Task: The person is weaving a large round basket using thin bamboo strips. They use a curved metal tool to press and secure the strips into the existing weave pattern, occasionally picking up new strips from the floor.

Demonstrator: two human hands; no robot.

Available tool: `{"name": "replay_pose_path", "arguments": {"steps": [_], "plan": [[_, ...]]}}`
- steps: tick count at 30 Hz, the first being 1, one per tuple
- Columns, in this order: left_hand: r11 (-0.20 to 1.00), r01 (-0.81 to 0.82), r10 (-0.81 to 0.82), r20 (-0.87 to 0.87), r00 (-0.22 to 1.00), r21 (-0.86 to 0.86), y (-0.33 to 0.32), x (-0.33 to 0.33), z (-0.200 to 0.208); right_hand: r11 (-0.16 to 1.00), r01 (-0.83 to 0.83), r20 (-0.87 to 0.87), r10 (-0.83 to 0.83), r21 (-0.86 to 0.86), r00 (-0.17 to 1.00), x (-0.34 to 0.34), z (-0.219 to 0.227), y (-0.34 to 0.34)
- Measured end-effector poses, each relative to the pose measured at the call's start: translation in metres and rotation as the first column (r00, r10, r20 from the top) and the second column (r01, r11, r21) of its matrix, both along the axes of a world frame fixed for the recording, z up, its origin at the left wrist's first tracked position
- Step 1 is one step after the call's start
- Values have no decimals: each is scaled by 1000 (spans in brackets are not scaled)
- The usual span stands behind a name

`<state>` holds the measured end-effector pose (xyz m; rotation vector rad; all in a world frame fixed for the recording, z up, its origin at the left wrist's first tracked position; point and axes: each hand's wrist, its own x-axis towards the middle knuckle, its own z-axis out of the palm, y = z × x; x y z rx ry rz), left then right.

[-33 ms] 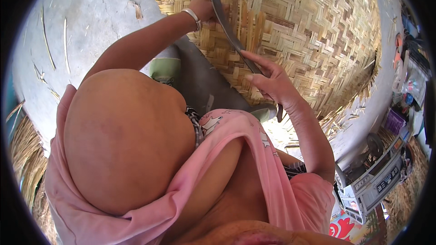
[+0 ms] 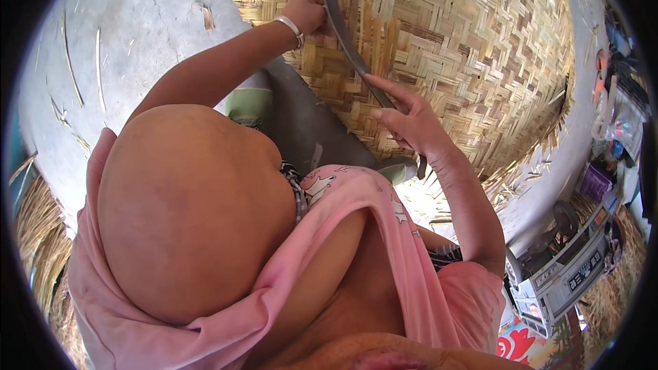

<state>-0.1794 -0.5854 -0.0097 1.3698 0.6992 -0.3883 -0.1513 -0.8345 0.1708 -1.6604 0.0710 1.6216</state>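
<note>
We note the mat (image 2: pixel 466 48) largely woven, edge strips loose; right hand (image 2: pixel 404 120) grips the blade (image 2: pixel 349 44), left hand (image 2: pixel 306 12) closed on its tip.

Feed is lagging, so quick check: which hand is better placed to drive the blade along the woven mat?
Probably the right hand: its fingers wrap the handle end of the long dark blade. The left hand sits at the blade's far end on the woven mat, seemingly steadying it.
</note>
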Motion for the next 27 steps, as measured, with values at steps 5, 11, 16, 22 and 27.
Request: {"name": "replay_pose_path", "arguments": {"steps": [5,11,16,22,27], "plan": [[969,-210,217,-38,975,132,-19,-6,13,994,-39,104,50,-102,993,9,-16,-2],[972,-220,228,101,968,-85,-14,-21,11,992,-3,50,9,-125,999,22,-16,7],[983,-94,111,100,989,-159,1,-21,8,991,-33,81,43,-132,996,26,-18,9],[973,-138,137,-17,990,-188,-2,-15,12,977,-190,409,213,-97,887,9,-55,1],[996,-20,19,-13,1000,-90,-1,0,25,911,-262,573,405,-319,713,-12,-70,16]]}}
